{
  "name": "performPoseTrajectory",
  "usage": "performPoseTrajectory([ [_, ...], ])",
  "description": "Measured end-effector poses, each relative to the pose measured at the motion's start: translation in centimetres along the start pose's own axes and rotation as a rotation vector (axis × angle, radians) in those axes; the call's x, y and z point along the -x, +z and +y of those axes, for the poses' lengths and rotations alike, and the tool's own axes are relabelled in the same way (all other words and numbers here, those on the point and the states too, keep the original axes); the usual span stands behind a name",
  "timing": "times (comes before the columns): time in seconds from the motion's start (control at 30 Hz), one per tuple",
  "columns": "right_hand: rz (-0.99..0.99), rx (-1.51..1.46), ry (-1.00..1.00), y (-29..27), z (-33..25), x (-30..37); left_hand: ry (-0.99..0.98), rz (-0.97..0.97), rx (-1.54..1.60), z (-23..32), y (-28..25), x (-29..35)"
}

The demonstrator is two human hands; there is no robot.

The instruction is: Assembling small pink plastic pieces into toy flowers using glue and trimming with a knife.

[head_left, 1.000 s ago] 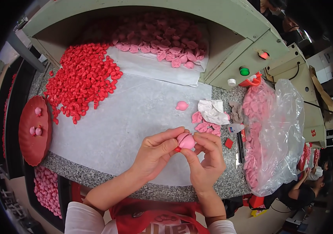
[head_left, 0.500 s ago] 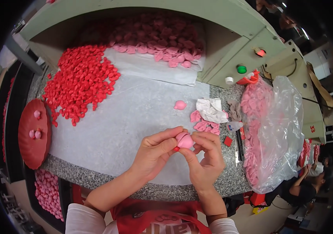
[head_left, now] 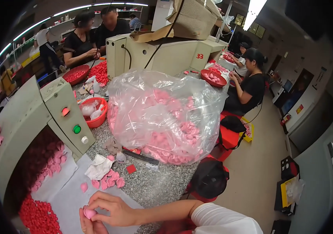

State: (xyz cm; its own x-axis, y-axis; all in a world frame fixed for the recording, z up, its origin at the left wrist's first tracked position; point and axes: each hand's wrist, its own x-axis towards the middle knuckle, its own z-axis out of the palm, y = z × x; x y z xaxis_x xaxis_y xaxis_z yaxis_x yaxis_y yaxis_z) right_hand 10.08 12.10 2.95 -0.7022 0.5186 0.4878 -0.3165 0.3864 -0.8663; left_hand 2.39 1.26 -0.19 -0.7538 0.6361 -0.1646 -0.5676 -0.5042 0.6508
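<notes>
At the lower edge my two hands are together on a small pink rounded piece (head_left: 90, 213), soft or rubbery in look. My right hand (head_left: 113, 210) pinches it from above with thumb and fingers. Below it, my left hand (head_left: 90, 225) closes on its other side, partly cut off by the frame. Just beyond lies a loose pink piece (head_left: 84, 187) on the pale sheet (head_left: 71, 180). Several flat pink pieces (head_left: 111, 179) lie beside a crumpled white cloth (head_left: 99, 167). A pile of small red pieces (head_left: 41, 215) spreads at the lower left.
A large clear bag (head_left: 162, 117) of pink pieces fills the granite table ahead. Left of it stand a red basket (head_left: 96, 113) and a green machine housing (head_left: 67, 113) with buttons. Other people work at farther tables. A black bag (head_left: 209, 177) sits by the table's right edge.
The view has swung to the right and up, so the bag, other workers and the aisle now show. Both hands still hold the pink piece, now at the lower left of the picture.
</notes>
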Motion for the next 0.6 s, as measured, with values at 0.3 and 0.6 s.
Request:
performPoseTrajectory([
  [0.3,-0.033,0.155,-0.118,0.0,0.7,-1.8,0.110,-0.106,0.027,0.2,0.9,-0.4],
  [0.6,-0.132,0.072,-0.054,1.4,1.2,-0.5,0.104,-0.116,0.102,0.8,-0.8,0.5],
])
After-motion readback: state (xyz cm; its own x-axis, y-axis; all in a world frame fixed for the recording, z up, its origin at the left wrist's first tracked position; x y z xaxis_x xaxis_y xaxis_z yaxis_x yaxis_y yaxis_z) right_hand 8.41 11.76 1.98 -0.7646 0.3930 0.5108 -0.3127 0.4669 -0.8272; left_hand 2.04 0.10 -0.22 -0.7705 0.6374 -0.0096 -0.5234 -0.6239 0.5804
